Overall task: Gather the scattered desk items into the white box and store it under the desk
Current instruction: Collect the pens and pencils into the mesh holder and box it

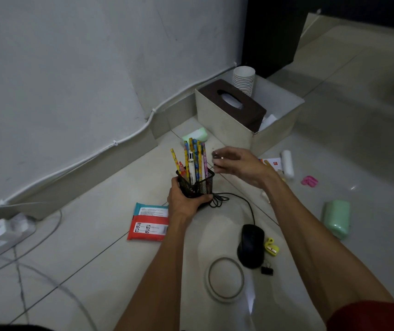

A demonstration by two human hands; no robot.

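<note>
My left hand (pixel 184 201) grips a black mesh pen holder (pixel 197 183) full of coloured pencils and pens, held upright just above the floor. My right hand (pixel 236 164) hovers to the right of the pencil tips, fingers loosely curled around something small and dark that is blurred. The white box (pixel 227 120) stands on the floor beyond, holding a brown tissue box (pixel 239 103) and a stack of paper cups (pixel 243 80). On the floor lie a black wired mouse (pixel 251 244), a red and teal packet (pixel 149 222), a tape ring (pixel 224 278) and a yellow sharpener (pixel 272 247).
A black binder clip (pixel 267 270), a green case (pixel 337 218), a pink item (pixel 309 181), a white tube (pixel 287 163), an orange card (pixel 272 162) and a green item (pixel 196 134) lie scattered. A power strip (pixel 0 232) with cables sits at left by the wall.
</note>
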